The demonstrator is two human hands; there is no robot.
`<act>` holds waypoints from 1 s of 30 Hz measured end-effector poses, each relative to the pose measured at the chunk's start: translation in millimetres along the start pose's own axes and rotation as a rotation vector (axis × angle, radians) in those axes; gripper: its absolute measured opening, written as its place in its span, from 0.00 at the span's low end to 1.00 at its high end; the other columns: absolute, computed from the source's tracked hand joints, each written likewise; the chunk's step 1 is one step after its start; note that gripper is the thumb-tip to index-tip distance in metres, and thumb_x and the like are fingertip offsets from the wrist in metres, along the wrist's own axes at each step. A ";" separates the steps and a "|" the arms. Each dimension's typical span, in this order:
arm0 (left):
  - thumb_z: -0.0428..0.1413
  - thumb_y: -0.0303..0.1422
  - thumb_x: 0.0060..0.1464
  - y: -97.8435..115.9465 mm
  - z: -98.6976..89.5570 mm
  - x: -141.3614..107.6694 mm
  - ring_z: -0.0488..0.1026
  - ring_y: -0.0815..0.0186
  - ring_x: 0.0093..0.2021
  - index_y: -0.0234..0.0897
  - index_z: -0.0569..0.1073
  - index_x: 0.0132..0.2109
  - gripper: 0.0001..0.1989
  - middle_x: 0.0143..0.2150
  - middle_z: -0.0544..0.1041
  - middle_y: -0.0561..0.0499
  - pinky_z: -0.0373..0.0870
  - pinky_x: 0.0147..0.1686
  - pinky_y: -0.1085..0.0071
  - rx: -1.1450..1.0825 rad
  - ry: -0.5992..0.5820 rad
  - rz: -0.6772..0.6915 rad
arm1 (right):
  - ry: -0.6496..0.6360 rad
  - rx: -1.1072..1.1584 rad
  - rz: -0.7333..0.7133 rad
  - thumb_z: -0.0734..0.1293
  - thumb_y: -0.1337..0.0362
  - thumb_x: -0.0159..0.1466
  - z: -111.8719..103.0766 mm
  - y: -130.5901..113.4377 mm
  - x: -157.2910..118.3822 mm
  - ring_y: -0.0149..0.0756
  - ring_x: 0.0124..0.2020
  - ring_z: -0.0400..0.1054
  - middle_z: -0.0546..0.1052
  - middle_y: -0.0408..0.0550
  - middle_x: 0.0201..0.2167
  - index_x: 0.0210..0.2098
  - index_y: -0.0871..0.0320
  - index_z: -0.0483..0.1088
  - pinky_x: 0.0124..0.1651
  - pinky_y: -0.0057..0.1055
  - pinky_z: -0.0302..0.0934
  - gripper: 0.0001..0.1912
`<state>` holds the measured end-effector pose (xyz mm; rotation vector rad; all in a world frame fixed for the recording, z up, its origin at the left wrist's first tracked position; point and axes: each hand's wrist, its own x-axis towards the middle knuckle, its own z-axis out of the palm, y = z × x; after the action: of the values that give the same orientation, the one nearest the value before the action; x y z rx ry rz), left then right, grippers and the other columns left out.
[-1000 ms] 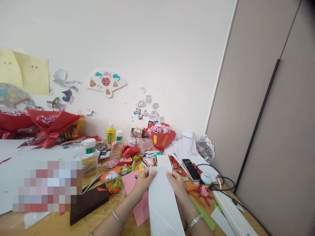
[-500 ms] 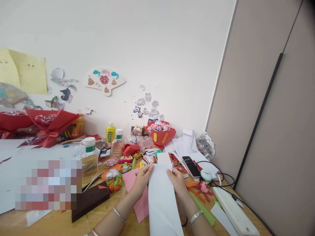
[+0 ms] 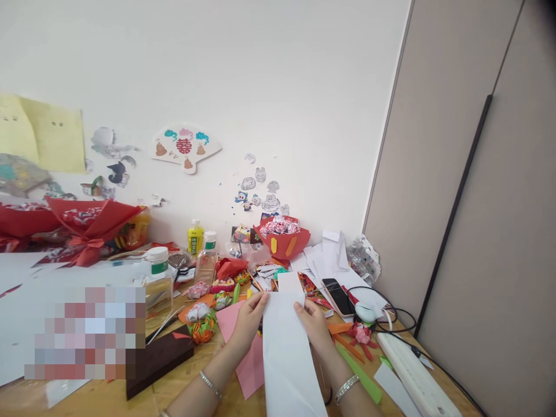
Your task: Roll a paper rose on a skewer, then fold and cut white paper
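Note:
A long white strip of paper (image 3: 287, 353) runs from the lower edge of the view up to my two hands. My left hand (image 3: 251, 318) pinches its upper left corner between thumb and fingers. On the right edge, a little below the top, my right hand (image 3: 313, 321) grips the same sheet, thumb on the upper face. Beyond the top edge a smaller white paper piece (image 3: 291, 282) shows; whether it is joined to the strip I cannot tell. Under my left forearm lies pink paper (image 3: 251, 370). Both wrists wear bracelets.
Paper flowers (image 3: 202, 328), a dark brown block (image 3: 160, 362) and bottles (image 3: 158, 278) crowd the left. A red bouquet (image 3: 282, 243) stands at the back. Rightward lie a phone (image 3: 337, 296), a white power strip (image 3: 414, 376) with black cables, and green paper (image 3: 360, 373).
The view has shifted slightly, so most things sit a little lower. Both hands keep the same hold on the white paper.

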<state>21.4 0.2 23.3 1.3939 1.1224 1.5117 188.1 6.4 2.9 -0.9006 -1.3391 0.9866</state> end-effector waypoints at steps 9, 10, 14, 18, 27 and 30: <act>0.54 0.52 0.42 3.3 1.9 -0.4 0.61 0.68 0.26 0.37 0.67 0.25 0.21 0.23 0.65 0.56 0.57 0.25 0.75 -0.018 -0.030 -0.025 | 0.038 -0.036 -0.048 0.66 0.47 0.53 -1.8 1.0 2.7 0.36 0.28 0.65 0.75 0.47 0.28 0.33 0.61 0.73 0.30 0.29 0.60 0.22; 0.54 0.52 0.41 4.9 3.0 -1.4 0.60 0.68 0.25 0.37 0.67 0.24 0.21 0.23 0.65 0.56 0.57 0.24 0.75 -0.019 -0.048 -0.030 | 0.059 -0.026 -0.054 0.67 0.46 0.52 -2.8 1.0 3.7 0.37 0.29 0.66 0.75 0.48 0.28 0.33 0.61 0.73 0.30 0.29 0.60 0.23; 0.55 0.53 0.39 10.1 8.0 -6.2 0.56 0.71 0.22 0.37 0.62 0.21 0.23 0.19 0.59 0.58 0.53 0.21 0.75 -0.014 -0.132 -0.062 | 0.123 0.039 -0.033 0.68 0.43 0.49 -7.2 -0.9 6.6 0.41 0.29 0.68 0.77 0.50 0.29 0.34 0.62 0.74 0.32 0.32 0.62 0.27; 0.55 0.54 0.38 8.5 9.0 -7.8 0.56 0.71 0.20 0.38 0.61 0.21 0.23 0.18 0.57 0.59 0.52 0.19 0.75 0.016 -0.169 -0.089 | 0.134 0.056 -0.027 0.68 0.43 0.49 -8.0 -1.4 6.6 0.40 0.27 0.68 0.77 0.50 0.28 0.34 0.62 0.74 0.31 0.33 0.62 0.27; 0.54 0.57 0.36 0.4 10.2 -4.3 0.56 0.72 0.19 0.38 0.61 0.21 0.25 0.18 0.58 0.60 0.53 0.18 0.75 0.034 -0.238 -0.110 | 0.196 0.031 -0.050 0.67 0.46 0.51 -10.9 -1.9 6.1 0.40 0.30 0.67 0.76 0.48 0.28 0.33 0.61 0.73 0.32 0.32 0.61 0.23; 0.56 0.57 0.35 -1.6 12.1 -4.5 0.54 0.73 0.18 0.38 0.60 0.21 0.25 0.17 0.56 0.61 0.51 0.18 0.76 0.038 -0.266 -0.111 | 0.210 0.006 -0.045 0.67 0.46 0.51 -13.3 -2.4 6.4 0.40 0.29 0.67 0.75 0.47 0.26 0.33 0.61 0.73 0.32 0.32 0.61 0.23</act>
<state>33.8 -2.4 20.5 1.4833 1.0473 1.1928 201.5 12.0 6.8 -0.9384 -1.1728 0.8365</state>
